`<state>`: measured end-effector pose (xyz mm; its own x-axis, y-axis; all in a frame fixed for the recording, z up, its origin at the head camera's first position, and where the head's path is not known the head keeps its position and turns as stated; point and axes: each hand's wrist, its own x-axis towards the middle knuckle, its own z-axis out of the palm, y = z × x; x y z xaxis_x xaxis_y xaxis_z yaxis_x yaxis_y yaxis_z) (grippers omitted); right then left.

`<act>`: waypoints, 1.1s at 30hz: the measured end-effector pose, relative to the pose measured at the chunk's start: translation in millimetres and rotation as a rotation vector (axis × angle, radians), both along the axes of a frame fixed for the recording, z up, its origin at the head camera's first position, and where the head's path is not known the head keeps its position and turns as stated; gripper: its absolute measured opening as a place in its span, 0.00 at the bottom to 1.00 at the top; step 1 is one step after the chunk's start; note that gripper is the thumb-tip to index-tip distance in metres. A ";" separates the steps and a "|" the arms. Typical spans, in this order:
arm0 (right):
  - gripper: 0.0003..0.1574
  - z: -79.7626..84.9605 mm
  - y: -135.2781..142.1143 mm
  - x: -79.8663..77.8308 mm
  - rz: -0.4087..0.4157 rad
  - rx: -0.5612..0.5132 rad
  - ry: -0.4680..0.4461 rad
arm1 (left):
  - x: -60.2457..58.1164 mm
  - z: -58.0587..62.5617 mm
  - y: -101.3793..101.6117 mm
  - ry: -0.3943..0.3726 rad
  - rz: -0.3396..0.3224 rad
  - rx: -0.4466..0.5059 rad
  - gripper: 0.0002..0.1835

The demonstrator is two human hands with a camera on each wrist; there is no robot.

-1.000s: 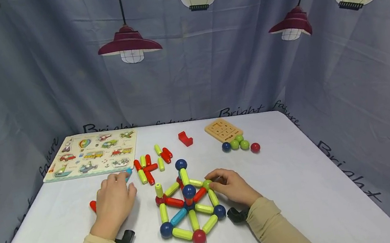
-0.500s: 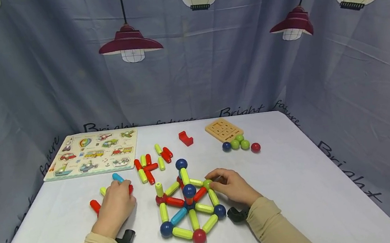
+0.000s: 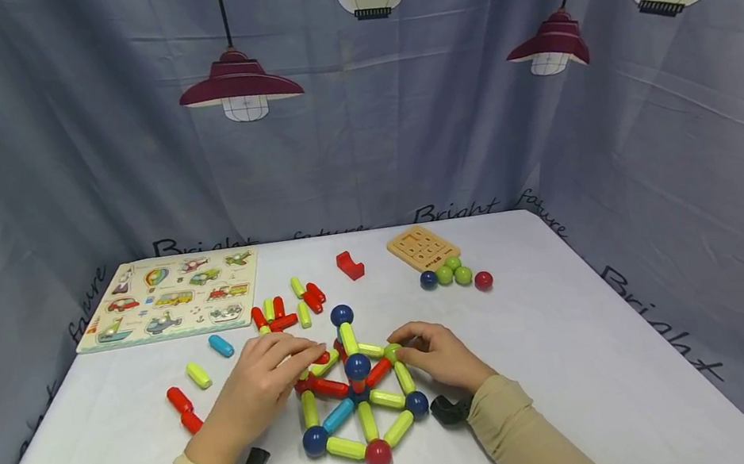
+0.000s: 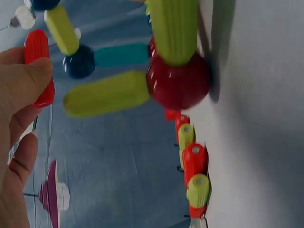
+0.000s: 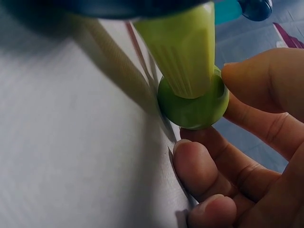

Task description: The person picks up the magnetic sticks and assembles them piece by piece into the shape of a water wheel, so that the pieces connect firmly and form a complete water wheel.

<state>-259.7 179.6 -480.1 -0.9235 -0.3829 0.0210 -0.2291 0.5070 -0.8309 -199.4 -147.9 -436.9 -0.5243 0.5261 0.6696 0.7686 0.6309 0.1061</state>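
My left hand (image 3: 258, 385) pinches a red magnetic stick (image 4: 38, 47) between thumb and fingers, above the left side of the ball-and-stick frame. In the left wrist view, the stick is apart from a yellow-green stick (image 4: 107, 94) that juts from a dark red ball (image 4: 178, 83). My right hand (image 3: 444, 357) holds a green ball (image 5: 194, 111) at the frame's right side, and a yellow-green stick (image 5: 183, 57) joins that ball. Blue balls (image 3: 358, 366), red balls (image 3: 378, 455) and sticks make up the frame, with parts rising from its middle and back. My left fingers partly hide its left corner.
Left of the frame lie a blue stick (image 3: 220, 345), a yellow-green stick (image 3: 198, 375) and red sticks (image 3: 179, 399). More sticks (image 3: 283, 322) lie behind. At the back are a picture puzzle board (image 3: 169, 298), a red block (image 3: 351, 266), a wooden board (image 3: 421, 249) and several balls (image 3: 463, 276).
My left hand first moved beside the blue stick, which now lies on the table to the left. It then carried the red stick rightward to the frame. My right hand stays at the green ball.
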 end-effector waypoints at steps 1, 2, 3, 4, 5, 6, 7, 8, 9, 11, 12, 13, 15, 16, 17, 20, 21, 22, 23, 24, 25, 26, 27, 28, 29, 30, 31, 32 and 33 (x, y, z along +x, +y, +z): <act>0.14 0.3 -0.4 0.1 0.001 -0.001 -0.003 | 1.0 0.3 2.7 0.000 -0.014 -0.022 0.32; 0.14 0.2 -0.7 0.0 0.001 0.002 -0.005 | 1.7 0.4 5.0 -0.001 -0.023 -0.039 0.32; 0.14 0.1 -1.0 0.0 0.000 0.006 -0.005 | 2.4 0.6 6.9 -0.005 -0.026 -0.049 0.32; 0.14 0.3 -1.1 -0.2 -0.001 0.007 -0.006 | 2.6 1.0 8.5 -0.007 -0.028 -0.054 0.31; 0.14 0.3 -1.2 -0.3 -0.002 0.011 -0.006 | 2.6 1.0 9.5 -0.011 -0.030 -0.055 0.31; 0.14 0.4 -1.2 -0.4 -0.003 0.013 -0.008 | 2.6 0.8 10.3 -0.015 -0.034 -0.055 0.31; 0.14 0.4 -1.2 -0.4 0.000 0.014 -0.004 | 2.7 0.8 10.9 -0.020 -0.036 -0.056 0.32; 0.14 0.3 -1.2 -0.6 0.001 0.017 -0.002 | 2.9 0.8 11.5 -0.025 -0.039 -0.056 0.32; 0.14 0.2 -1.2 -0.6 0.003 0.016 0.000 | 3.1 0.7 11.8 -0.029 -0.041 -0.056 0.32; 0.14 -0.1 -1.2 -0.8 0.004 0.017 0.004 | 3.5 0.7 12.4 -0.036 -0.047 -0.056 0.33; 0.14 -0.6 -1.1 -1.0 0.005 0.016 0.007 | 3.7 0.8 12.6 -0.036 -0.049 -0.057 0.33; 0.14 -0.9 -1.0 -1.2 0.005 0.015 0.010 | 4.0 0.9 12.8 -0.035 -0.051 -0.057 0.34; 0.14 -1.1 -1.1 -1.3 0.001 0.013 0.010 | 3.6 0.1 12.9 -0.029 -0.058 -0.058 0.33; 0.14 -1.2 -1.0 -1.4 -0.001 0.013 0.010 | 3.7 0.3 13.3 -0.027 -0.062 -0.061 0.33; 0.14 -1.2 -0.9 -1.3 -0.001 0.012 0.012 | 3.6 0.3 13.7 -0.025 -0.066 -0.063 0.33; 0.14 -1.1 -1.0 -1.3 -0.004 0.008 0.005 | 3.7 -0.1 14.4 -0.026 -0.073 -0.065 0.33; 0.14 -1.0 -1.1 -1.3 -0.004 0.006 0.003 | 3.9 0.1 14.5 -0.029 -0.067 -0.062 0.33; 0.14 -0.9 -1.1 -1.3 -0.003 0.005 0.002 | 4.3 0.3 14.5 -0.034 -0.054 -0.058 0.34; 0.14 -1.1 -1.1 -1.3 -0.002 0.005 0.000 | 4.6 -0.1 14.1 -0.042 -0.037 -0.053 0.36; 0.14 -0.9 -1.3 -1.3 -0.002 0.003 -0.002 | 4.8 -0.9 13.4 -0.053 -0.017 -0.047 0.38; 0.14 -0.8 -1.4 -1.1 0.000 0.002 -0.004 | 5.3 -2.3 12.8 -0.076 0.007 -0.041 0.44; 0.14 -0.9 -1.5 -1.2 0.000 0.003 -0.005 | 6.1 -3.9 11.8 -0.122 0.038 -0.042 0.53; 0.14 -0.8 -1.5 -1.1 0.002 0.004 -0.005 | 6.9 -6.1 10.6 -0.176 0.074 -0.049 0.62; 0.14 -0.7 -1.5 -1.1 0.005 0.002 -0.004 | 7.6 -8.5 9.2 -0.235 0.112 -0.063 0.71; 0.14 -0.6 -1.3 -1.1 0.006 0.000 -0.003 | 8.2 -10.8 7.9 -0.298 0.142 -0.073 0.78; 0.14 -0.1 -1.1 -1.0 0.009 0.000 0.004 | 8.5 -13.2 6.7 -0.362 0.167 -0.083 0.83; 0.14 0.2 -0.6 -0.9 0.011 0.005 0.011 | 8.6 -15.2 5.5 -0.423 0.194 -0.099 0.86; 0.13 0.5 0.0 -1.1 0.015 0.006 0.018 | 8.6 -16.4 4.1 -0.478 0.216 -0.111 0.87; 0.11 1.0 1.0 -1.2 0.019 0.008 0.024 | 8.1 -17.4 2.6 -0.514 0.231 -0.115 0.87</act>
